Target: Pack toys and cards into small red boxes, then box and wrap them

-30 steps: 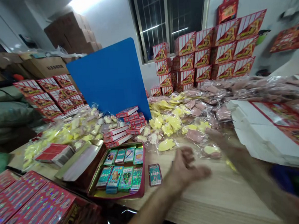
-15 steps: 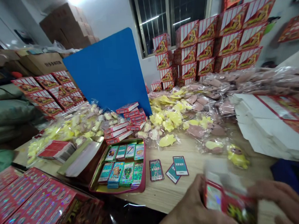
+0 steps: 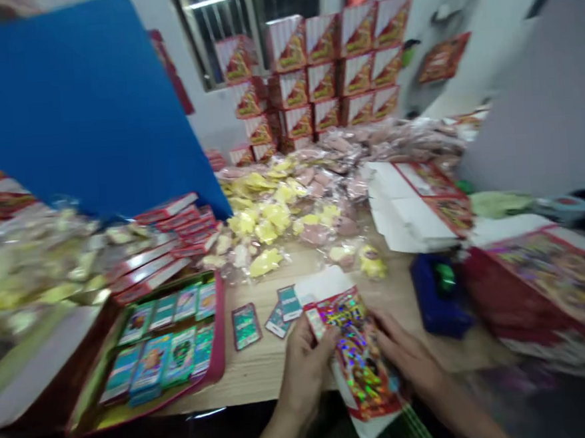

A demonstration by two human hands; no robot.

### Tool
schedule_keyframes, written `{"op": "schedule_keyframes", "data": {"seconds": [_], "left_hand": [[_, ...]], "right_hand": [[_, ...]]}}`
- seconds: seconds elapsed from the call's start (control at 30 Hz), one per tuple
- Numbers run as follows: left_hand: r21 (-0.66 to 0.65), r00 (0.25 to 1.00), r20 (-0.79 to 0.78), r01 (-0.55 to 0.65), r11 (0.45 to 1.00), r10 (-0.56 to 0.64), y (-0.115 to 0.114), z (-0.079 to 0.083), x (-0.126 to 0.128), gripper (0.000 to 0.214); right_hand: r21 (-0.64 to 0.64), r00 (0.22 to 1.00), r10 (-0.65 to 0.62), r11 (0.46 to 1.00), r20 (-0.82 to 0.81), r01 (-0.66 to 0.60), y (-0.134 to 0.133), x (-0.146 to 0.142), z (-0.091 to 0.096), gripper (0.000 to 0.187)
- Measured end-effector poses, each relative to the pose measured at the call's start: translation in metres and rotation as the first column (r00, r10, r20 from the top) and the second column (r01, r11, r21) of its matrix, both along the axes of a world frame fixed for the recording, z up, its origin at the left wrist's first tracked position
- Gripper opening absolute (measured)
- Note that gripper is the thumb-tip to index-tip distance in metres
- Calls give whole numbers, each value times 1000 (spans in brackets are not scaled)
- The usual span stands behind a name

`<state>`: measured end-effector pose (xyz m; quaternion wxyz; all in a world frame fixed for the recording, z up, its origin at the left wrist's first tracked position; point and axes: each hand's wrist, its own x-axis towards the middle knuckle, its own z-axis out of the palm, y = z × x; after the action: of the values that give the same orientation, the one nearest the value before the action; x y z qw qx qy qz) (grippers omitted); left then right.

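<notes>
Two hands held a flat holographic red carton (image 3: 359, 354) above the edge of the wooden table (image 3: 248, 382).
The left hand (image 3: 306, 371) clamped its left side; the right hand (image 3: 406, 351) pressed its right side, with fingers together.

Tabletop (image 3: 256, 378) passage between tin tray (image 3: 220, 324), blue case (image 3: 438, 295).
</notes>
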<state>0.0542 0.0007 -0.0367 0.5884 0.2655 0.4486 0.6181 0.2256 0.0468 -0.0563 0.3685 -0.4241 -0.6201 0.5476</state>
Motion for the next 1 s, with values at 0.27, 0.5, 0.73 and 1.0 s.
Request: {"op": "schedule_keyframes", "data": {"seconds": [0.27,0.5,0.73,1.0], "left_hand": [[-78,904,-342,-298,951,255,-14,-40,10,48],[-63,934,-335,-152,986,122,-29,-53,24,76],[-51,904,-399,-191,980,155,-45,-55,20,52],[-50,994,-67,-85,995,81,-40,-37,-9,71]], "right_hand": [[-140,998,-16,990,-57,7,-30,-18,0,43],[-213,962,-157,971,-223,109,-23,-7,-9,45],[-96,992,-126,988,-9,124,-37,7,-26,38],[37,990,118,992,75,-121,-5,24,-5,32]]}}
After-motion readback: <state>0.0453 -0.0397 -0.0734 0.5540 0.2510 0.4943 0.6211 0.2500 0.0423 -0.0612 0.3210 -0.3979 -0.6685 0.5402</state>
